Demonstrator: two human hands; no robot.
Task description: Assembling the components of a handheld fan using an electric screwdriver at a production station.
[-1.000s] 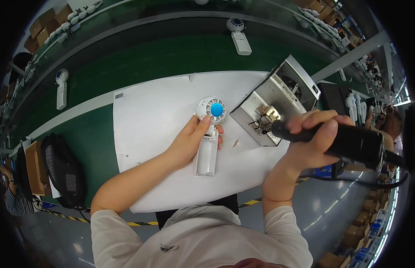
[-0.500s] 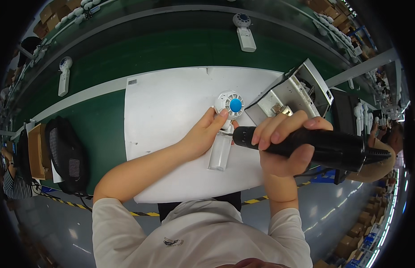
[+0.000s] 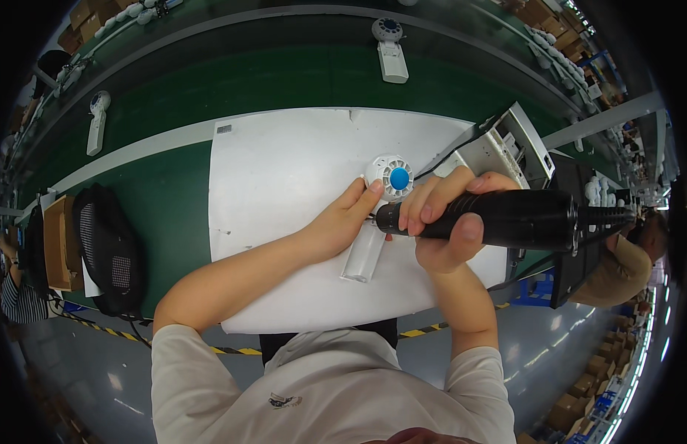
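Note:
A white handheld fan (image 3: 364,255) with a blue round centre lies over the white sheet (image 3: 277,163), its head pointing away from me and its handle toward me. My left hand (image 3: 342,220) grips it around the neck, thumb on top just below the head. In my right hand (image 3: 448,226) is a black electric screwdriver (image 3: 532,220), held level with its nose pointing left. The bit's tip reaches the fan's neck beside my left fingers; whether it sits on a screw is too small to tell.
A metal box-like fixture (image 3: 517,144) stands right of the fan. On the green surface beyond are more white fans (image 3: 392,59) (image 3: 97,126). At left sit a black mesh bag (image 3: 110,251) and a cardboard box (image 3: 61,244). A co-worker (image 3: 617,270) is at far right.
My right hand and the screwdriver have shifted left and slightly up, the nose closer over the fan's neck. The fan's head has moved a little right. The fans beyond sit farther left.

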